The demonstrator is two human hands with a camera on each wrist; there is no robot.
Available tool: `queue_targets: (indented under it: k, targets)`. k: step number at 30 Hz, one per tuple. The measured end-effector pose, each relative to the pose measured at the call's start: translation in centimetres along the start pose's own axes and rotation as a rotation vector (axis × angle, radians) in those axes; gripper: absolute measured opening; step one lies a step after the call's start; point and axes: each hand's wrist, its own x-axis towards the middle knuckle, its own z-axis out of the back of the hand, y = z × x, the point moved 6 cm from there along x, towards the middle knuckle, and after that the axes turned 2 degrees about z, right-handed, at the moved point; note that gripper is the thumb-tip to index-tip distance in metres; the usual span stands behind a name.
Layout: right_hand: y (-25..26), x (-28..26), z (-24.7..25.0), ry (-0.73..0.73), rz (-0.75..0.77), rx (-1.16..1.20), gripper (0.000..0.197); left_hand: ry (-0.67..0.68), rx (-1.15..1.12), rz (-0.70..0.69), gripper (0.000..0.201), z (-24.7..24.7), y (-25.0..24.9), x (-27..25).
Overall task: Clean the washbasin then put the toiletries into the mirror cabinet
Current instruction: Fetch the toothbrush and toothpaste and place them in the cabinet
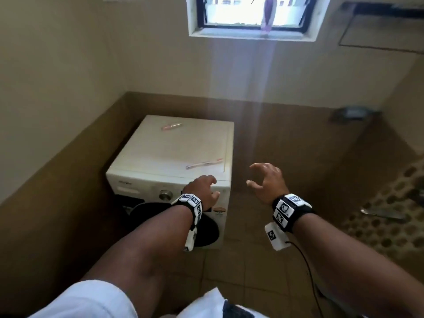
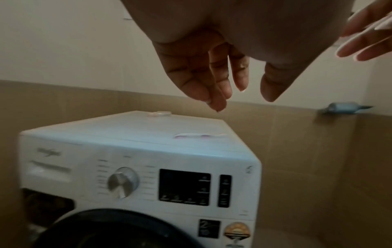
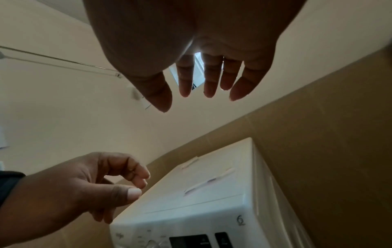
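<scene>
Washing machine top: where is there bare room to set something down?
On the washing machine, the bare patches are the left half and the middle strip between the pink tube near the back edge and the toothbrush near the front right. The front right corner is crowded.

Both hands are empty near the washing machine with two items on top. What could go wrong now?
The toothbrush lies close to the right edge of the washing machine top; a quick reach by the left hand could knock it to the floor. The pink item lies farther back, so reaching for it may sweep across the toothbrush.
</scene>
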Motion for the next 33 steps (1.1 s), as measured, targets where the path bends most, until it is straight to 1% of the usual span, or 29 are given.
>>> queue_targets:
  k: [2,4,6,8,11,13,14,17,19,20,22,23,24,26,27,28,30,31,33]
  targets:
    - [0.7,2.0,-2.4,0.082,0.02,-0.002,0.047,0.017,0.048,0.088,0.047,0.1,3.2,0.4]
    - [1.5,4.0,-4.5,0.147,0.03,0.002,0.049,0.039,0.095,0.139,0.047,0.0,5.8,1.1]
    - [2.1,6.1,-6.3,0.198,0.03,-0.008,0.049,0.05,0.126,0.168,0.048,0.0,7.9,2.4]
    - [2.5,9.1,-8.1,0.222,0.013,-0.012,0.046,0.026,0.127,0.184,0.048,0.5,9.8,4.8]
    - [3.2,14.1,-10.8,0.274,-0.048,0.017,0.04,-0.024,0.117,0.171,0.045,1.7,12.1,10.3]
    - [3.6,17.9,-13.1,0.315,-0.069,0.001,0.037,-0.037,0.114,0.153,0.042,2.4,13.8,15.1]
    - [3.8,20.1,-14.6,0.337,-0.083,-0.016,0.037,-0.033,0.113,0.142,0.042,2.6,15.0,18.1]
    - [3.4,24.6,-19.3,0.429,-0.141,-0.095,0.038,0.005,0.144,0.131,0.044,3.1,18.4,25.4]
    - [2.9,26.5,-22.5,0.504,-0.214,-0.131,0.036,0.034,0.168,0.138,0.046,3.4,21.0,29.8]
    - [2.8,26.9,-23.5,0.524,-0.255,-0.145,0.041,0.043,0.173,0.143,0.047,3.7,22.0,31.6]
    - [2.4,28.6,-25.2,0.498,-0.335,-0.176,0.053,0.059,0.187,0.123,0.049,4.4,24.0,36.1]
    - [2.1,29.2,-25.6,0.467,-0.362,-0.205,0.053,0.057,0.191,0.112,0.05,4.7,24.6,37.9]
    - [2.0,30.0,-26.1,0.445,-0.384,-0.227,0.049,0.06,0.199,0.105,0.051,4.8,25.3,40.0]
    - [2.0,31.1,-26.3,0.427,-0.411,-0.271,0.035,0.061,0.216,0.118,0.056,4.8,26.3,43.2]
    - [1.9,31.9,-26.4,0.422,-0.434,-0.274,0.027,0.066,0.219,0.135,0.061,4.6,26.9,44.8]
    - [1.9,32.5,-26.5,0.415,-0.458,-0.251,0.023,0.067,0.217,0.162,0.067,4.5,27.7,46.1]
    - [1.8,33.4,-26.4,0.388,-0.504,-0.171,0.03,0.091,0.206,0.218,0.075,3.6,29.2,48.1]
    - [1.7,33.8,-26.4,0.368,-0.524,-0.127,0.035,0.11,0.208,0.241,0.076,3.2,29.8,48.7]
    - [1.3,34.2,-26.0,0.325,-0.545,-0.053,0.041,0.136,0.223,0.267,0.07,2.6,30.4,49.7]
